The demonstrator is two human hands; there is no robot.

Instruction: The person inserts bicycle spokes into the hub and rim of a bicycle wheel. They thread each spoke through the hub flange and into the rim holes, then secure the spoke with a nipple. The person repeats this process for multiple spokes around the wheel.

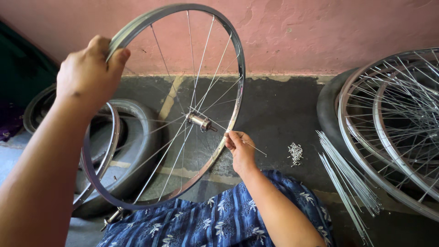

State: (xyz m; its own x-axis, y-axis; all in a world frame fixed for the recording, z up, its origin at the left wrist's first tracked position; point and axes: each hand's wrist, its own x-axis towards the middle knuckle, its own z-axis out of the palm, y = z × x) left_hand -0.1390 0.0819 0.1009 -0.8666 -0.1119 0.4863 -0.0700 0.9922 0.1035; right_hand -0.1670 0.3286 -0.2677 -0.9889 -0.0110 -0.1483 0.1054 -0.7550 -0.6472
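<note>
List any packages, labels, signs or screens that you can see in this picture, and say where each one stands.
None are in view: there are only bare metal bicycle parts, tyres, a pink wall and a dark floor.

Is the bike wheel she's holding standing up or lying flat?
Standing up, tilted a bit. The left hand grips the rim at its top, and the right hand pinches a spoke by its lower edge.

You get soft, even daylight, no hard shadows. Glare streaks the spoked rims (398, 119) at right. Wide-angle bending at the edges; your near left forearm (41, 183) looks slightly soft.
</note>
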